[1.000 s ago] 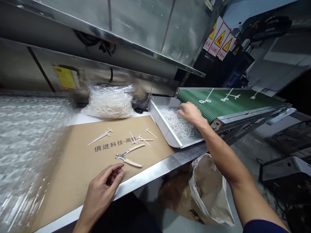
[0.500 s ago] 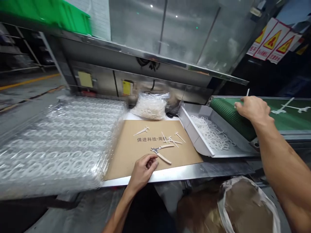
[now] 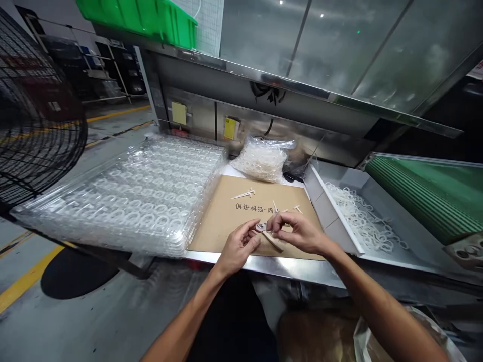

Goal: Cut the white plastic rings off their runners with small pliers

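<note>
The small steel cutter with beige handles (image 3: 272,242) is lying on a brown cardboard sheet (image 3: 215,231), just between your two hands. Your left hand (image 3: 239,246) is at its metal head, and your right hand (image 3: 296,234) is just above it. The fingers (image 3: 273,222) of both hands are narrow and near each other, but I cannot tell if they are holding the cutter or some small piece.

Small white plastic T-shaped pieces (image 3: 243,193) lie on the cardboard, further from you. The sheet rests on a steel bench (image 3: 264,266). On your left side is a clear plastic-wrapped stack of white rings (image 3: 151,196). Behind the sheet is a clear bag of white rings (image 3: 262,161). On your right side, a white metal tray (image 3: 339,221) carries loose white rings, beside a green belt conveyor (image 3: 426,196).
</note>
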The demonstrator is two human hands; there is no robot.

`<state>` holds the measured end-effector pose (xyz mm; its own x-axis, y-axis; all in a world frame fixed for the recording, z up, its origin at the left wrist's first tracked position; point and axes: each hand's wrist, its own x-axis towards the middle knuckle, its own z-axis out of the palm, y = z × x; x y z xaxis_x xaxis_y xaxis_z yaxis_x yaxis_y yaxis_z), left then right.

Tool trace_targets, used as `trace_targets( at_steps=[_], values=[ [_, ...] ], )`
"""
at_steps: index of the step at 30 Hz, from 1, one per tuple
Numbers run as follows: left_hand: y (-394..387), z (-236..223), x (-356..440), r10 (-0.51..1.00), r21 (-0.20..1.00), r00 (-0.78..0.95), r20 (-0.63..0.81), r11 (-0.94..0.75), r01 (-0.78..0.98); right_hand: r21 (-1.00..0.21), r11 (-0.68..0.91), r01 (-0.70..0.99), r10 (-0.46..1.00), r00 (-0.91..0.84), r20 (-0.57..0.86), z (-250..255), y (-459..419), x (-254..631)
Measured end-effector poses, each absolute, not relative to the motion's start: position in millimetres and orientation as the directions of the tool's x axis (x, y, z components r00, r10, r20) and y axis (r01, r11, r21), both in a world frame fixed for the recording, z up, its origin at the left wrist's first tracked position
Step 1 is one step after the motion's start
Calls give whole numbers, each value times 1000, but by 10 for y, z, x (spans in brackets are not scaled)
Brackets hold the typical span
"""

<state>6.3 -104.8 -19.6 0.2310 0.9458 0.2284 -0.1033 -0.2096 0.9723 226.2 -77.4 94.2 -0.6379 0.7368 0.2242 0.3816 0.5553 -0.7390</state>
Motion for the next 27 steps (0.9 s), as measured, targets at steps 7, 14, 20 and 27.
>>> trace_targets(
  at_steps=[7,14,20,27],
  values=[
    [-1172,-172,-115,960,987,244,135,-109,-117,-803,540,253,662,-716,220,879,-767,2146],
    [-1148,-17,-314,956,971,255,145,-187,149,-799,569,193,580,-783,225,787,-672,2044],
    [-1076,-2,-433,916,839,25,401,-378,392,-645,566,514,778,-593,210,554,-655,2355],
    [-1055,-45,-347,862,815,-91,498,-430,389,-190,566,802,819,-573,22,155,-780,2602]
  ],
)
